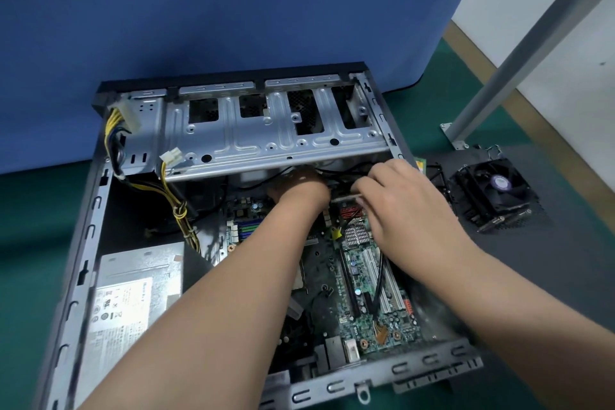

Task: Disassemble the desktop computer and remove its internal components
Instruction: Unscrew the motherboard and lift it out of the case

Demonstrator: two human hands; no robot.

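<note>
Both forearms reach into the open computer case (83, 243) lying flat on the bench (549, 260), drive cage (266, 130) tipped up for access; left hand (299, 191) and right hand (399, 206) work cables beneath it, grips hidden, likely unplugging the motherboard (362, 276).

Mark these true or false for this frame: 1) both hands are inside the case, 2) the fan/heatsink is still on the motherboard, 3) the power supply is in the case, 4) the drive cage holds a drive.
1) True: left hand and right hand reach under the drive cage in the case.
2) False: the fan/heatsink lies outside the case, on the mat.
3) True: the power supply sits in it.
4) False: no drive shows through its openings.
</note>
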